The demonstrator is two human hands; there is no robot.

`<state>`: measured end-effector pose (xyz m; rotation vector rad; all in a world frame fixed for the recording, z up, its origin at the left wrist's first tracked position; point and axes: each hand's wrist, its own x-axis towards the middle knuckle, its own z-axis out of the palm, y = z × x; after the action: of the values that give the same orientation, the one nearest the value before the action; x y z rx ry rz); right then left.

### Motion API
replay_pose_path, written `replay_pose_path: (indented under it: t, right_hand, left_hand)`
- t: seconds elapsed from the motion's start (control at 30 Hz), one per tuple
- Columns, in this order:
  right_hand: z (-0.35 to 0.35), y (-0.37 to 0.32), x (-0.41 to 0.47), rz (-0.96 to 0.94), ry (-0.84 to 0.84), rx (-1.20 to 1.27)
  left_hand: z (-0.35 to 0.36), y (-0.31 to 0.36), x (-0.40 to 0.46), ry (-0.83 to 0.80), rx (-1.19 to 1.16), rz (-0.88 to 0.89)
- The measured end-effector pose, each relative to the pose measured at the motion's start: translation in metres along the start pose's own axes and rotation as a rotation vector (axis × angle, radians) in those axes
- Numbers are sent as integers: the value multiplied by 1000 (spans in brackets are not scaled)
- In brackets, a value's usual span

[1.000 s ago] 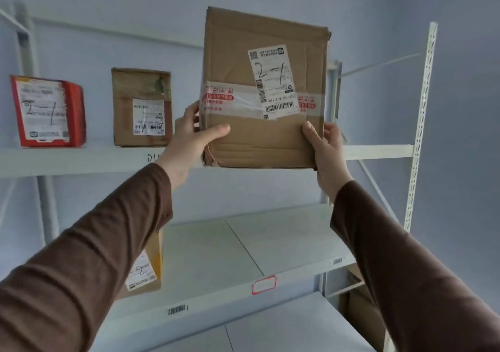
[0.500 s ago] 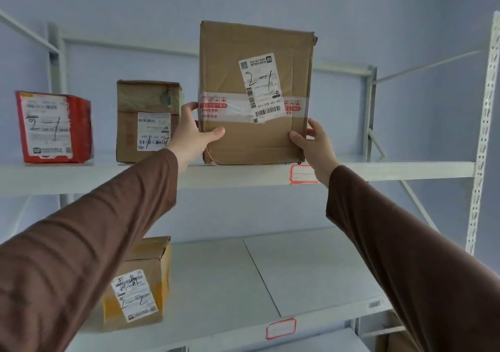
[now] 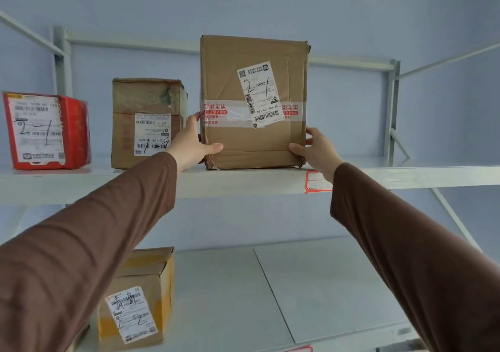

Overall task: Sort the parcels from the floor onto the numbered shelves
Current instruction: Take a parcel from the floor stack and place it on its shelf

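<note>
A tall brown cardboard parcel [image 3: 254,103] with a white label marked 2-1 stands upright on the upper white shelf [image 3: 243,181]. My left hand [image 3: 192,143] grips its lower left edge, thumb on the front face. My right hand [image 3: 313,146] holds its lower right corner. Both arms in brown sleeves reach up to it.
On the same shelf, left of it, stand a smaller brown parcel [image 3: 147,123] and a red parcel [image 3: 46,131] marked 2-1. A yellow parcel [image 3: 140,300] marked 2-2 sits on the lower shelf [image 3: 311,284]. A red-framed tag [image 3: 315,182] is on the upper shelf's front edge.
The parcel has gone from being held in the air in front of the upper shelf to standing on it, pushed further back. Both hands stay on its lower edges.
</note>
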<state>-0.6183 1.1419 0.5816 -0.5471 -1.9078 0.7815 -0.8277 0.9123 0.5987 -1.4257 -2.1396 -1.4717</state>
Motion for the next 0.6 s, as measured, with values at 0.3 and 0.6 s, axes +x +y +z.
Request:
replay_pose_path:
  t: [0.3, 0.6]
  right_hand:
    - [12, 3, 32, 48, -45, -170]
    - [18, 7, 30, 65, -23, -243]
  left_hand:
    - [17, -10, 30, -1, 31, -20]
    - [22, -14, 31, -16, 111, -42]
